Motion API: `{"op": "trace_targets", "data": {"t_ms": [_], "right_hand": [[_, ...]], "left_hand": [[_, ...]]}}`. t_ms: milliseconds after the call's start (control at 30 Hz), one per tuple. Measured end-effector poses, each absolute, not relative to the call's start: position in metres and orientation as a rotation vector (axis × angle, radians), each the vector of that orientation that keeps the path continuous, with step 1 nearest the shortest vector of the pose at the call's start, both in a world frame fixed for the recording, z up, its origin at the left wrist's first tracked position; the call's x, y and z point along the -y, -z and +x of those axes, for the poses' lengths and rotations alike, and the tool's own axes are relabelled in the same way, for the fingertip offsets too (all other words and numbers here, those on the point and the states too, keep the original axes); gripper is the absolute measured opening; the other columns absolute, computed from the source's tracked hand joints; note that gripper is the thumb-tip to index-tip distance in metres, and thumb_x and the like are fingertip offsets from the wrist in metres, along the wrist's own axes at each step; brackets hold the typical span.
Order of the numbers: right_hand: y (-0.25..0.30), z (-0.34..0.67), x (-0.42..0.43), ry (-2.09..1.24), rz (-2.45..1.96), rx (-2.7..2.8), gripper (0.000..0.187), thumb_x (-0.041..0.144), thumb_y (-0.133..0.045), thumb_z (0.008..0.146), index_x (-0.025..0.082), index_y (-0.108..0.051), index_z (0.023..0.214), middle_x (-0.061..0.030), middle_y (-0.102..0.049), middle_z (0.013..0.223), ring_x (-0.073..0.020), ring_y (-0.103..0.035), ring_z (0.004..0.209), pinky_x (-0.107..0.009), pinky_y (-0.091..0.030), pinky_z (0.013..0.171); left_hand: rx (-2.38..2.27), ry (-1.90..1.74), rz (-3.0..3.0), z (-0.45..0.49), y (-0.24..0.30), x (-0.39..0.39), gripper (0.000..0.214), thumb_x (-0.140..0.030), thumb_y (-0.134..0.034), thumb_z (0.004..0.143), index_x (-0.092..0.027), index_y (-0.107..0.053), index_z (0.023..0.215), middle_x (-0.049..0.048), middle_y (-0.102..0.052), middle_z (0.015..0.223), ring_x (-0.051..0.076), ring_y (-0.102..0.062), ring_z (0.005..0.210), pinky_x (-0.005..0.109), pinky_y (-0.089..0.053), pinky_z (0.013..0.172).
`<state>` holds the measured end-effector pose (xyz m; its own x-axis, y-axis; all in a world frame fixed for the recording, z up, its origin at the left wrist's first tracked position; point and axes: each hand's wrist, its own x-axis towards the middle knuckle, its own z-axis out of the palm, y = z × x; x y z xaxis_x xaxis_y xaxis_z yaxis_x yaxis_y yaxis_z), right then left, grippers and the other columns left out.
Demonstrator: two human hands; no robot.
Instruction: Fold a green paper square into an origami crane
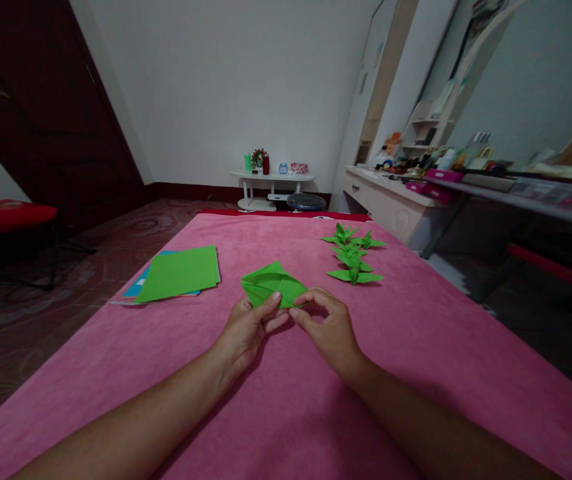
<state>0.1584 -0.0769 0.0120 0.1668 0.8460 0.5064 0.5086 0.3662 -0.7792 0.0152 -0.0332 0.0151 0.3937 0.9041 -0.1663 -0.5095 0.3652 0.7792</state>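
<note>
left hand (247,328): pinching near edge of folded green paper (272,283) | right hand (327,327): fingers curled, pinching same edge | paper lies on pink bench (416,347)

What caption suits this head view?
Left hand and right hand pinch folded green paper on pink cloth; small green figures beyond.

- Your one camera sits on your head, looking forward and down over the pink-covered table (416,373).
- It is close: your left hand (246,330) and right hand (331,333), pinching the folded green paper (271,283), fill the near centre.
- The far white wall (226,87) closes the view beyond.
</note>
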Motion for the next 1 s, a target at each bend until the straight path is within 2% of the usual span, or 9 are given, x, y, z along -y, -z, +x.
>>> {"op": "trace_targets", "data": {"t_ms": [133, 333, 800, 1000], "right_hand": [[-0.0129, 0.1591, 0.0757, -0.380, -1.257, 1.483, 0.006, 0.016, -0.066, 0.073, 0.020, -0.064, 0.075, 0.0002, -0.060, 0.077, -0.0151, -0.057, 0.075, -0.026, -0.045, 0.068], [-0.0128, 0.1614, 0.0747, -0.384, -1.257, 1.484, 0.005, 0.015, -0.063, 0.075, 0.019, -0.064, 0.072, 0.0004, -0.059, 0.073, -0.0140, -0.056, 0.071, -0.025, -0.044, 0.064], [-0.0097, 0.1606, 0.0748, -0.493, -1.340, 1.338, 0.008, 0.026, -0.060, 0.076, 0.018, -0.062, 0.073, -0.0007, -0.063, 0.070, -0.0154, -0.058, 0.066, -0.025, -0.045, 0.061], [-0.0126, 0.1582, 0.0746, -0.353, -1.304, 1.488, 0.001, 0.020, -0.062, 0.073, 0.020, -0.061, 0.073, -0.0020, -0.060, 0.077, -0.0163, -0.057, 0.075, -0.025, -0.045, 0.064]], "left_hand": [[-0.659, -0.987, 0.706, 0.0150, -0.0139, 0.0338, 0.019, -0.019, -0.074, 0.069, -0.012, -0.064, 0.083, 0.0042, -0.071, 0.077, 0.013, -0.066, 0.068, 0.029, -0.056, 0.074], [-0.648, -0.874, 0.779, 0.0129, -0.0156, 0.0344, 0.028, -0.018, -0.075, 0.067, -0.010, -0.065, 0.092, 0.0097, -0.070, 0.094, 0.018, -0.067, 0.081, 0.032, -0.055, 0.077], [-0.670, -0.916, 0.700, 0.0147, -0.0188, 0.0346, 0.019, -0.014, -0.075, 0.065, -0.009, -0.066, 0.081, 0.0089, -0.072, 0.081, 0.018, -0.069, 0.074, 0.027, -0.057, 0.070], [-0.664, -0.974, 0.748, 0.0190, -0.0143, 0.0389, 0.019, -0.017, -0.074, 0.067, -0.010, -0.065, 0.082, 0.0065, -0.071, 0.079, 0.015, -0.067, 0.070, 0.031, -0.057, 0.074]]}}
